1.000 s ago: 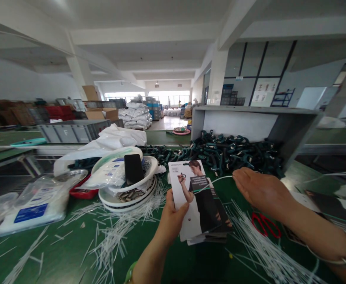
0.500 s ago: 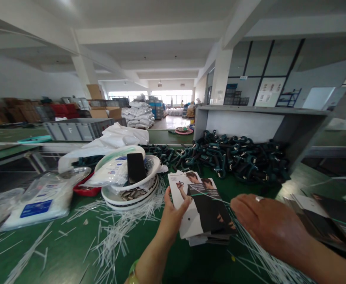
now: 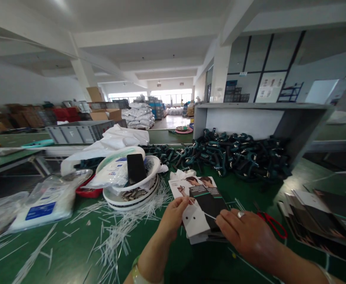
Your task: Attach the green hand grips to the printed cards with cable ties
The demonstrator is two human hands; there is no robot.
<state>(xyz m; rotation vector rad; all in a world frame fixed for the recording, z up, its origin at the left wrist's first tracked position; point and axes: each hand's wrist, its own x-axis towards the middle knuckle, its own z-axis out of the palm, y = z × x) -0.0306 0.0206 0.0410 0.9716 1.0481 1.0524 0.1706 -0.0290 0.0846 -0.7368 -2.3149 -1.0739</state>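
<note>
A stack of printed cardboard cards [image 3: 210, 199] lies on the green table in front of me, with pictures of a person and white and black areas. The top card's white lower part [image 3: 195, 221] shows two small dark holes. At the card's left side, my left hand [image 3: 173, 215] pinches it with thumb and forefinger, close to one end of a thin white cable tie [image 3: 209, 215]. My right hand [image 3: 247, 232], wearing a ring, grips the tie's other end at the right of the stack. The tie runs across the card between both hands.
Loose white cable ties [image 3: 121, 228] litter the table at left. Beyond them are white bowls [image 3: 131, 205] with metal parts and a phone [image 3: 136, 169]. Dark green clamp-like tools [image 3: 244, 157] spill from a grey crate [image 3: 306, 134]. Red-handled scissors [image 3: 275, 225] and more cards [image 3: 318, 221] lie right.
My left hand has shifted from the card's edge onto its middle, near the tie. My right hand has come left and down, uncovering the red-handled scissors. Holes now show on the top card.
</note>
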